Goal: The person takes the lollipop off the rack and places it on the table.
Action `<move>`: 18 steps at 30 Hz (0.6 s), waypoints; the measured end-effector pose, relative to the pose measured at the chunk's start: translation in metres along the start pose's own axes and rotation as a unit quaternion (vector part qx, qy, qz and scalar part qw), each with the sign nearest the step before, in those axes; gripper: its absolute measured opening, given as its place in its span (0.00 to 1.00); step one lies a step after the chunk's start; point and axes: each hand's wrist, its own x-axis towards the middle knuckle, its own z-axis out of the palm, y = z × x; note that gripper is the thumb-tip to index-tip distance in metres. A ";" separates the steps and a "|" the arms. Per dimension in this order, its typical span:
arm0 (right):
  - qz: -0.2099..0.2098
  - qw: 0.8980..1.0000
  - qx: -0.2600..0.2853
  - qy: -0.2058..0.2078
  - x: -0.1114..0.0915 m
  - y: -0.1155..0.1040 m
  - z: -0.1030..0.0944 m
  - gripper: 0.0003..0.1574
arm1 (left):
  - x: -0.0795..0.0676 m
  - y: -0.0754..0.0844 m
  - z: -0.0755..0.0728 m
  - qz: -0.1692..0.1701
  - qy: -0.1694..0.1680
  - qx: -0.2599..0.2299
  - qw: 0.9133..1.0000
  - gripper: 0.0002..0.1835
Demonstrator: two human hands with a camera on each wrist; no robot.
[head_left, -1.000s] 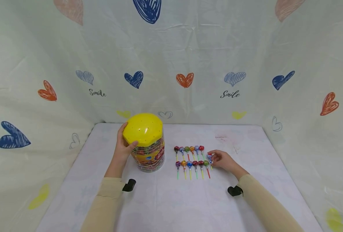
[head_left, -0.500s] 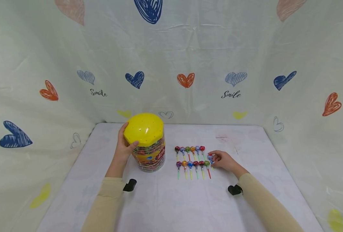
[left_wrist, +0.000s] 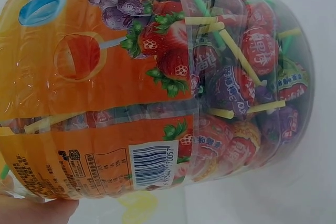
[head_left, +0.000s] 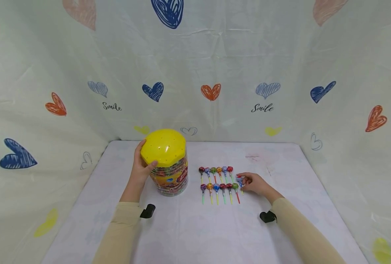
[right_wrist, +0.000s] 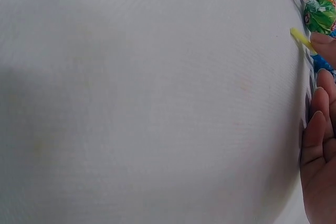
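Note:
A large clear jar [head_left: 172, 181] of wrapped lollipops, with a yellow lid [head_left: 163, 146], stands on the table at left of centre. My left hand [head_left: 139, 170] grips it near the top, thumb over the lid's edge. Its barcode label [left_wrist: 153, 165] faces the left wrist camera. At the right end of two lollipop rows, my right hand [head_left: 255, 183] pinches a blue-wrapped lollipop [head_left: 239, 180] between thumb and fingers. That lollipop's yellow stick [right_wrist: 298, 36] shows by the thumb in the right wrist view. Fingers partly cover its wrapper.
Several lollipops lie side by side in an upper row [head_left: 219, 169] and a lower row [head_left: 216, 187], heads away from me. A white cloth covers the table [head_left: 195, 234]. Behind it hangs a heart-printed curtain [head_left: 235, 117].

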 end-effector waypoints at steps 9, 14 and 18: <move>-0.001 1.000 -0.012 0.016 -0.011 -0.012 -0.005 0.38 | 0.001 0.003 -0.007 -0.009 -0.009 0.029 1.000 0.42; -0.019 0.999 -0.020 0.025 -0.022 -0.024 -0.013 0.37 | -0.001 0.010 -0.013 -0.024 0.002 0.104 0.994 0.49; -0.054 0.998 -0.026 0.030 -0.029 -0.034 -0.022 0.36 | -0.004 0.018 -0.023 -0.019 0.000 0.180 0.984 0.54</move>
